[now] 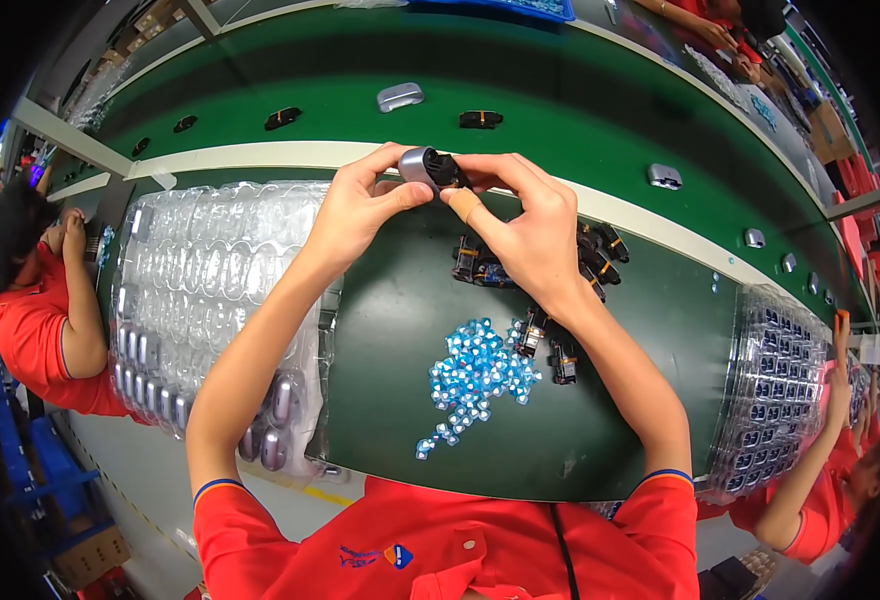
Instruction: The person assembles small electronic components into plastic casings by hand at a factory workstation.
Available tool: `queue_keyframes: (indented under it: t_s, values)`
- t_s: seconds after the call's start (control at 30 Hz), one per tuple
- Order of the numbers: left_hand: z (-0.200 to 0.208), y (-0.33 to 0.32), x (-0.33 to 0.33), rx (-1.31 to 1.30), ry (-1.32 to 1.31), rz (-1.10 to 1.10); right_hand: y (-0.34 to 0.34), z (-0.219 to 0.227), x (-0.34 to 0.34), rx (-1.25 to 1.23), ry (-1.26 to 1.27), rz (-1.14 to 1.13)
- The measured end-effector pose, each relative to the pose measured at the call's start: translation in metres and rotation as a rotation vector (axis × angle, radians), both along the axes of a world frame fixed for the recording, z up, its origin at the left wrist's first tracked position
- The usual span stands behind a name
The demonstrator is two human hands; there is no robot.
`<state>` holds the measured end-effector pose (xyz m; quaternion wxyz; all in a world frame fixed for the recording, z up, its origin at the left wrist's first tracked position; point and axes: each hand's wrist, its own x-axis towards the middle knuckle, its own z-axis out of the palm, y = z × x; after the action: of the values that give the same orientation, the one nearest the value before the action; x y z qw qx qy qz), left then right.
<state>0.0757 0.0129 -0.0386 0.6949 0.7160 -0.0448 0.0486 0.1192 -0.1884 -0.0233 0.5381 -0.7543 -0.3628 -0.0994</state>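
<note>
We see blue lettering (360,557) on the chest of the wearer's red shirt (415,515), w/ a sm. orange-&-blue diamond emblem (398,556) just to its right. Lettering's too tiny & blurry to read; we can't make out other txt, nos. or signs.

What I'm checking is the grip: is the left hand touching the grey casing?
Touching. The head view shows it: the left hand meets the grey casing, with its thumb against the casing's lower edge.
</note>
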Motion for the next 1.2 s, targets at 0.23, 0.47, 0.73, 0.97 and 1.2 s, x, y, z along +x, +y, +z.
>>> queue_keyframes:
  t_s: [0.23, 0.47, 0.73, 0.97, 1.2]
  values:
    - [0.005, -0.002, -0.001, -0.019, 0.013, -0.059, 0.001, -0.014, 0.012, 0.231, 0.420, 0.224]
    - [0.009, 0.003, -0.001, 0.082, -0.097, -0.205, 0.000, -0.017, 0.013, 0.490, 1.128, 0.858]
    - [0.041, 0.001, 0.021, 0.436, -0.247, -0.374, -0.010, 0.001, 0.011, 0.388, 0.954, 0.716]
    - [0.022, 0.013, 0.108, 0.848, -0.348, 0.023, -0.080, -0.012, 0.110, -0.403, -0.001, -0.285]
    - [-0.035, 0.034, 0.169, 1.110, -0.063, 0.144, -0.069, -0.020, 0.119, -0.868, -0.215, -0.719]
